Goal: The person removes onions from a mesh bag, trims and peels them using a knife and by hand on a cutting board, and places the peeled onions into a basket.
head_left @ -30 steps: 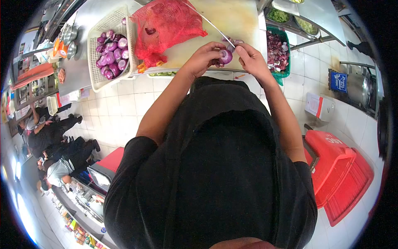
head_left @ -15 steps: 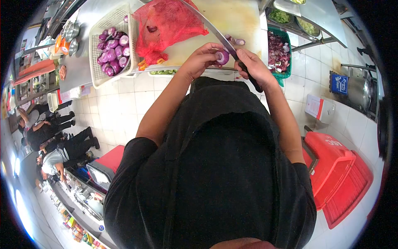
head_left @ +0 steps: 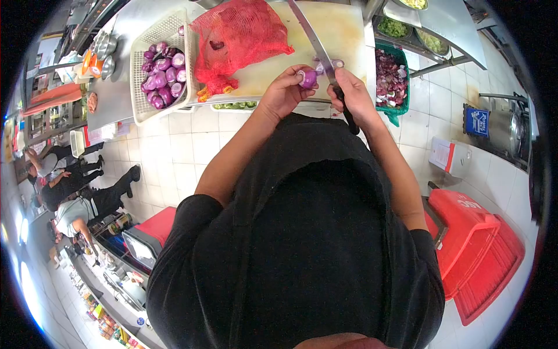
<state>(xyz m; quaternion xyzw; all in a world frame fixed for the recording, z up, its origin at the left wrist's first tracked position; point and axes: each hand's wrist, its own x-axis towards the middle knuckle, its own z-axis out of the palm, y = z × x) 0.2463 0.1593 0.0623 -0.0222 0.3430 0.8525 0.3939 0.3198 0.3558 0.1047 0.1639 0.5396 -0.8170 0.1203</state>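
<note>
My left hand (head_left: pixel 285 93) grips a purple onion (head_left: pixel 307 79) near the front edge of the cutting board (head_left: pixel 256 75). The fingers of my right hand (head_left: pixel 354 96) wrap round the dark handle of a long knife (head_left: pixel 314 39). Its blade slants up and to the left, just right of the onion; whether it touches the onion I cannot tell. Partly behind the blade, small onion pieces (head_left: pixel 337 63) lie on the board. A red mesh bag (head_left: pixel 244 41) rests on the board to the left of my hands.
Left of the board stands a white basket (head_left: pixel 137 96) of purple onions (head_left: pixel 165 78). A green basket (head_left: pixel 401 109) holding onion peels (head_left: pixel 388 72) is at the right. Food containers (head_left: pixel 392 27) sit at the upper right. Several people (head_left: pixel 75 198) stand far left; a red bin (head_left: pixel 465 227) is lower right.
The knife has swung more upright, and my right hand has moved slightly left and down. The onion has turned in my left hand and shifted slightly left.
</note>
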